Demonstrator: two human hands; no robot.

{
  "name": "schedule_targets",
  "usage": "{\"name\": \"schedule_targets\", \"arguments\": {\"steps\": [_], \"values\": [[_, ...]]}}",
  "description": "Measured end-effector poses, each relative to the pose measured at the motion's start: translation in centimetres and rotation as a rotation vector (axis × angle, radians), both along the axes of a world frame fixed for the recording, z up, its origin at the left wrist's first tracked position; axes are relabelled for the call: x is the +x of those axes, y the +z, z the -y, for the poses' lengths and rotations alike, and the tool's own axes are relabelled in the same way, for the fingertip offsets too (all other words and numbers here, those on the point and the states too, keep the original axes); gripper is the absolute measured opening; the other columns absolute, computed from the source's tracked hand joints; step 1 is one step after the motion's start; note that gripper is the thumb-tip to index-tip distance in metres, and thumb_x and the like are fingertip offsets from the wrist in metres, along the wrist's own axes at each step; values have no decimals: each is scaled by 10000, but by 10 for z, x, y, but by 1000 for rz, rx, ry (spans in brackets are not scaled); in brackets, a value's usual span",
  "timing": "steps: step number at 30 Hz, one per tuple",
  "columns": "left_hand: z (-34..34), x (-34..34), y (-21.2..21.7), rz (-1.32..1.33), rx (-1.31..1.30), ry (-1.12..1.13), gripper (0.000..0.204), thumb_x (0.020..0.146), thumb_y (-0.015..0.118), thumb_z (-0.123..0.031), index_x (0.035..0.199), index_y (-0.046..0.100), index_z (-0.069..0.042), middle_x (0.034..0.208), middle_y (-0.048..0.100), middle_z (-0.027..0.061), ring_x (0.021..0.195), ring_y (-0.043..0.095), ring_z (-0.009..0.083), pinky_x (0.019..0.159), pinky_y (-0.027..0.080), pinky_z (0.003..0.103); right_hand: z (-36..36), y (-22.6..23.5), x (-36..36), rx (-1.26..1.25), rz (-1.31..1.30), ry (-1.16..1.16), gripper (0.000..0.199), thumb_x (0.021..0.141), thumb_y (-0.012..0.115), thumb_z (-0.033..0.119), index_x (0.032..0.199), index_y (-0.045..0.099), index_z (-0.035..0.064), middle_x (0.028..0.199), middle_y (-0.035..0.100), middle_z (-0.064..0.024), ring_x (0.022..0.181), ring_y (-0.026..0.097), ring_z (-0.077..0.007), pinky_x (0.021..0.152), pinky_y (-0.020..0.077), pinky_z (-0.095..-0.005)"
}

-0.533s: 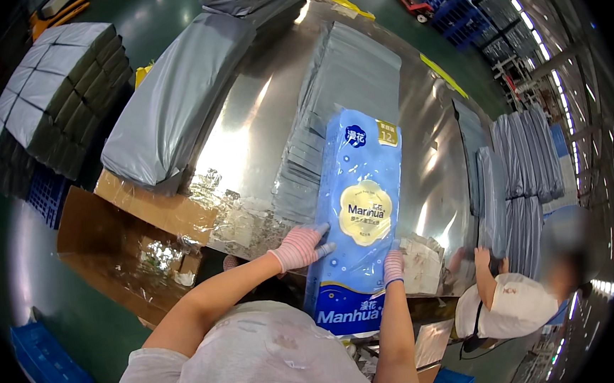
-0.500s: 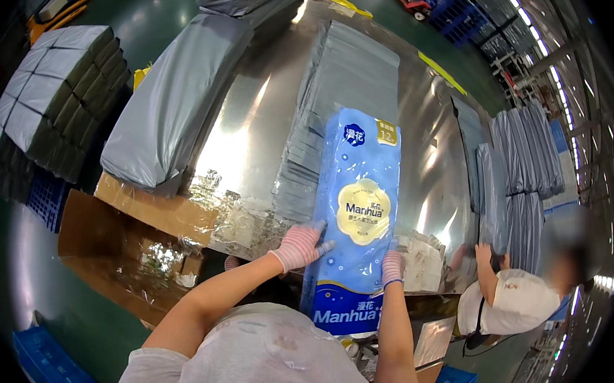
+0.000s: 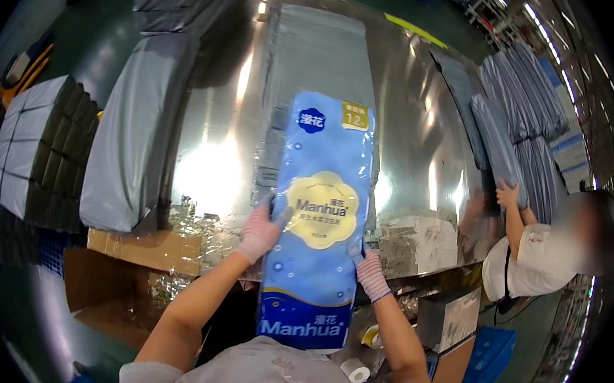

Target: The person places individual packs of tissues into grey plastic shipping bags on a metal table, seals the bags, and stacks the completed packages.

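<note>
so the biggest thing here is a shiny metal table (image 3: pixel 209 163) that bends a lot through the fisheye. Off past its left side there's a stack of grey bundles (image 3: pixel 41 153) tied up in rows. On the right a co-worker (image 3: pixel 529 265) in a white top has hands against one of the long grey parcels (image 3: pixel 496 132) standing there. Then there's an open cardboard box (image 3: pixel 111 287) by the near left corner, and a long grey package (image 3: pixel 132 139) lying at the left end of the table.

In the middle there are some flat grey bags (image 3: pixel 322 55), and the blue pack (image 3: pixel 316 223) sits in front, its top end over them and its dark blue bottom end sticking out past the near edge, close to the person's shirt. Honestly can't tell if it's resting on the bags or lifted a bit.

Both hands are in striped gloves, gripping that pack between them: left hand (image 3: pixel 260 234) on its left side with fingertips reaching the front, right hand (image 3: pixel 371 272) lower down on the right edge. Smallest stuff is a white paper roll (image 3: pixel 355 371) and a yellow roll (image 3: pixel 372 336) below the table edge
</note>
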State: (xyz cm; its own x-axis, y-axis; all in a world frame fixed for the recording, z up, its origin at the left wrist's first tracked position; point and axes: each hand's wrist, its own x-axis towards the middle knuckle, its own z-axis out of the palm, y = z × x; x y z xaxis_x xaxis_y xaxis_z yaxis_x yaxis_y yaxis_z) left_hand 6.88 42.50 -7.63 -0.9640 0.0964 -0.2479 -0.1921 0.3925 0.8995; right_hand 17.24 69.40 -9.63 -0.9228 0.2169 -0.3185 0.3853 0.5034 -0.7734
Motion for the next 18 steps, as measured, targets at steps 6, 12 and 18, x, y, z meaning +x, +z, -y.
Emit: {"name": "schedule_targets", "arguments": {"steps": [6,12,18], "values": [[33,-8,8,236,-59,-22,548,831,556,-474,959,632,54,790,655,155,736,608,198,706,487,316,-70,37,-109,296,81,293,360,825,605,325,929,630,-19,853,644,-189,793,610,-263,735,467,-361],[1,-132,-8,-363,-441,-102,291,853,483,-269,993,616,-51,824,630,185,794,592,370,720,470,431,-92,19,-321,1257,-522,555,134,778,538,146,814,658,100,866,652,-108,829,627,-266,691,493,-351],[-36,-247,0,-387,-859,-166,268,808,484,-157,1044,575,-66,982,605,166,958,568,317,806,451,402,-85,-24,-398,1095,-80,434,138,769,538,111,794,671,82,845,658,-137,792,645,-270,687,512,-364]]}}
